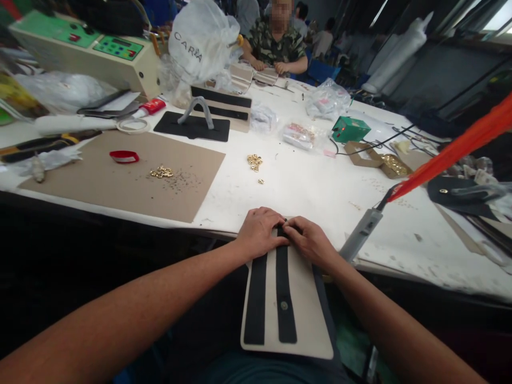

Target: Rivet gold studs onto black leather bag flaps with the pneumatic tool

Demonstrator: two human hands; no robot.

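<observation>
Both hands (L (pixel 261 233), R (pixel 310 240)) nearly touching, fingers pinched w/ thumbs at top end of beige panel (pixel 306 314).

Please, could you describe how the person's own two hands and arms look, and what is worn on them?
The left hand and right hand are without gloves. The left forearm and right forearm are bare, with no sleeve in view. No watch, bracelet or ring can be seen, and no cable or clear marking.
</observation>
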